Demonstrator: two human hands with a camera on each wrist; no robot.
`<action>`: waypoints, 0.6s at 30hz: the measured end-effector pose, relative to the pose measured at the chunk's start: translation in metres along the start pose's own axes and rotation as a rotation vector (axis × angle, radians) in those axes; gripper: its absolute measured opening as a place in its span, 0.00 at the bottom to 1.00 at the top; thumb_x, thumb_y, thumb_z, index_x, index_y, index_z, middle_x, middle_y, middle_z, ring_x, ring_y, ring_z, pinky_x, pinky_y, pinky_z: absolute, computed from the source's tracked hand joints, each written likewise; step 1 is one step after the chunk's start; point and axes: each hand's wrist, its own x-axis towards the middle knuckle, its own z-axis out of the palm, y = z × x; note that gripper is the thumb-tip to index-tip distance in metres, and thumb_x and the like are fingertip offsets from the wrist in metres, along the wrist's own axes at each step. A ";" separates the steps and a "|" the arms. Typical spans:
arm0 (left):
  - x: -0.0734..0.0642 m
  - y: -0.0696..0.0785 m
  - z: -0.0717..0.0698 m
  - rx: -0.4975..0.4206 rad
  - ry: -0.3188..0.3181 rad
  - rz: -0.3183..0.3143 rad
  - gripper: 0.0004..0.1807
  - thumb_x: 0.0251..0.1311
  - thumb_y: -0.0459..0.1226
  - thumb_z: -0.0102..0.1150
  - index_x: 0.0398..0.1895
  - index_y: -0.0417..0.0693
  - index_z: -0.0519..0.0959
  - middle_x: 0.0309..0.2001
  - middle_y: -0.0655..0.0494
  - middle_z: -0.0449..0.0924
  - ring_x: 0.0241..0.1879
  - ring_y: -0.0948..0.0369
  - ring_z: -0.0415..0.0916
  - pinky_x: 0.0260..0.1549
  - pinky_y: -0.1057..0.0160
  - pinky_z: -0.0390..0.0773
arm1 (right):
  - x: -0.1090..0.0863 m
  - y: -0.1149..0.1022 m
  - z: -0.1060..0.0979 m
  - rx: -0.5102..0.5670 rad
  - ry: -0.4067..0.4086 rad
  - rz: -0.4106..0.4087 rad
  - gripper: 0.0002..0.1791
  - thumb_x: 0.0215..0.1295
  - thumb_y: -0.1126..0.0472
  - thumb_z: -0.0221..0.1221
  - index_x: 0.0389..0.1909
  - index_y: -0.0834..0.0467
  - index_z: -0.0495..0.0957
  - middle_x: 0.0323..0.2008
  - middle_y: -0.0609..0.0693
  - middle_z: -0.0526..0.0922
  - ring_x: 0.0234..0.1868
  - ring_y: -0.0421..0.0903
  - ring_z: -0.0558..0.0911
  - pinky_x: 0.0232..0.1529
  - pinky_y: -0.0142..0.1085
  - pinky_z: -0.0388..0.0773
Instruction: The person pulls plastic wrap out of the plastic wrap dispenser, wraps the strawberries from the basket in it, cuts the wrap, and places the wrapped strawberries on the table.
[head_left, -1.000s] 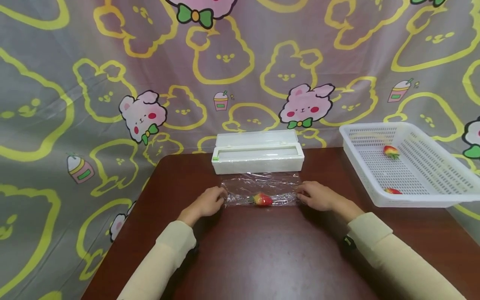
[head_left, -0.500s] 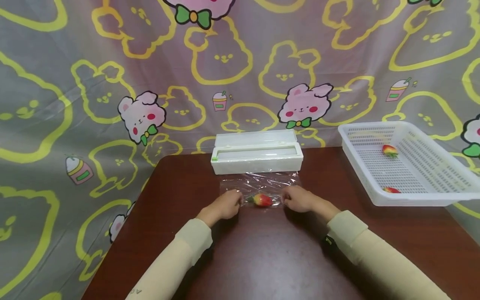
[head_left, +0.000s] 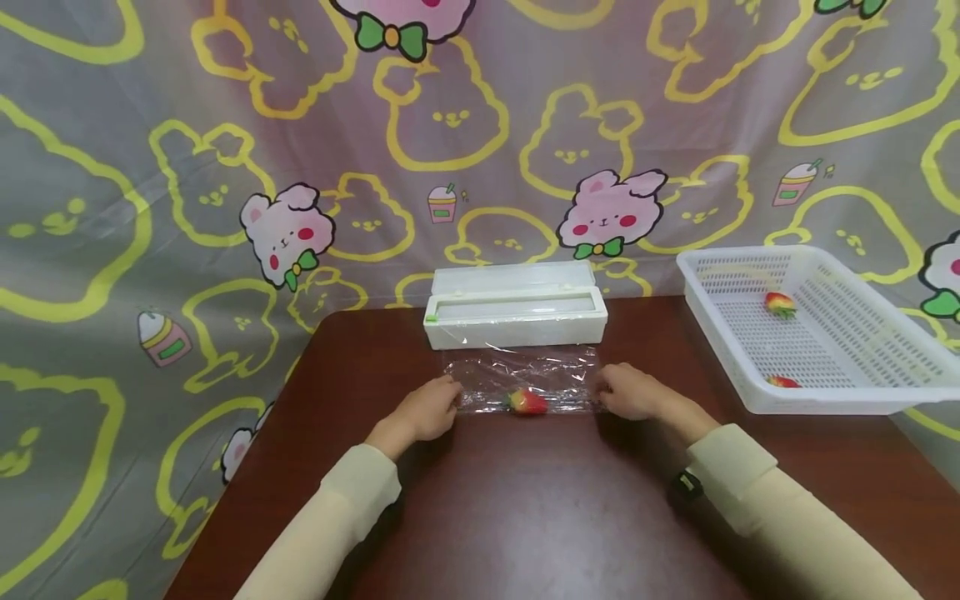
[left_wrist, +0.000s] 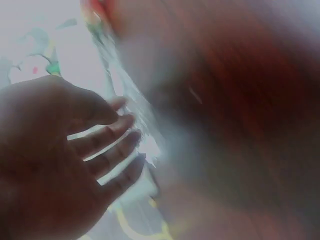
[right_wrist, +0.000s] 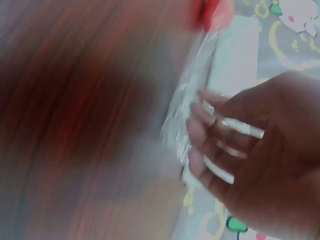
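A red and yellow strawberry (head_left: pixel 529 402) with green leaves lies along the front edge of a sheet of clear plastic wrap (head_left: pixel 525 367) on the table (head_left: pixel 495 500). The wrap runs back to a white dispenser box (head_left: pixel 517 330). My left hand (head_left: pixel 426 408) pinches the wrap's front edge on the left, thumb close to the bent fingers. On the right side, my right hand (head_left: pixel 632 392) pinches the same edge. Bunched, shiny wrap (left_wrist: pixel 145 127) meets the left fingertips in the left wrist view; in the right wrist view, wrap (right_wrist: pixel 180 120) runs to the right fingertips.
A white perforated basket (head_left: pixel 847 402) stands on the right with one strawberry (head_left: pixel 780 303) at the back and another strawberry (head_left: pixel 784 382) by its front wall. The dispenser's lid (head_left: pixel 513 276) stands raised. A patterned curtain (head_left: pixel 480 125) hangs behind the table.
Both hands moved inward toward the strawberry along the wrap's front edge, then back out to its two sides. The strawberry has stayed in nearly the same place.
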 end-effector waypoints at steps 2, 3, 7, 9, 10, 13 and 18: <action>0.007 0.010 0.002 -0.031 0.008 0.069 0.04 0.65 0.28 0.55 0.36 0.43 0.79 0.36 0.53 0.75 0.40 0.55 0.76 0.42 0.53 0.79 | 0.004 -0.007 0.005 0.047 -0.016 -0.097 0.10 0.62 0.73 0.54 0.30 0.60 0.82 0.26 0.45 0.79 0.29 0.41 0.74 0.33 0.37 0.73; 0.010 0.015 0.003 -0.055 0.006 0.101 0.05 0.65 0.27 0.55 0.35 0.43 0.79 0.35 0.53 0.75 0.40 0.54 0.76 0.42 0.52 0.78 | 0.007 -0.010 0.008 0.066 -0.033 -0.146 0.10 0.61 0.74 0.54 0.31 0.60 0.82 0.27 0.45 0.80 0.30 0.40 0.74 0.35 0.37 0.74; 0.023 0.024 0.014 -0.075 -0.060 0.138 0.09 0.62 0.25 0.50 0.28 0.44 0.77 0.31 0.55 0.72 0.38 0.54 0.74 0.42 0.54 0.77 | 0.020 -0.020 0.022 0.111 -0.120 -0.198 0.11 0.63 0.75 0.52 0.30 0.59 0.82 0.30 0.46 0.82 0.31 0.39 0.74 0.37 0.35 0.73; 0.025 0.025 0.019 -0.048 -0.091 0.102 0.12 0.61 0.24 0.50 0.26 0.47 0.76 0.31 0.57 0.70 0.39 0.53 0.75 0.43 0.55 0.77 | 0.024 -0.022 0.024 0.109 -0.145 -0.168 0.12 0.62 0.75 0.52 0.30 0.59 0.81 0.29 0.46 0.81 0.31 0.39 0.74 0.37 0.35 0.72; 0.026 0.025 0.021 -0.034 -0.107 0.073 0.12 0.61 0.24 0.50 0.25 0.49 0.75 0.31 0.58 0.68 0.39 0.53 0.75 0.41 0.56 0.77 | 0.025 -0.022 0.023 0.109 -0.151 -0.143 0.12 0.61 0.75 0.51 0.29 0.60 0.81 0.29 0.46 0.81 0.31 0.40 0.73 0.37 0.35 0.72; 0.024 0.023 0.021 -0.014 -0.116 0.010 0.12 0.62 0.26 0.51 0.26 0.52 0.74 0.34 0.57 0.68 0.38 0.54 0.74 0.36 0.57 0.77 | 0.025 -0.020 0.017 0.138 -0.190 -0.030 0.11 0.60 0.75 0.51 0.29 0.61 0.81 0.26 0.47 0.79 0.28 0.41 0.74 0.32 0.34 0.73; 0.014 0.014 0.017 -0.009 -0.124 -0.072 0.11 0.63 0.28 0.51 0.26 0.54 0.74 0.37 0.56 0.67 0.33 0.58 0.68 0.26 0.58 0.70 | 0.015 -0.010 0.003 0.186 -0.252 0.204 0.06 0.66 0.71 0.53 0.35 0.64 0.78 0.25 0.51 0.77 0.23 0.44 0.77 0.23 0.35 0.78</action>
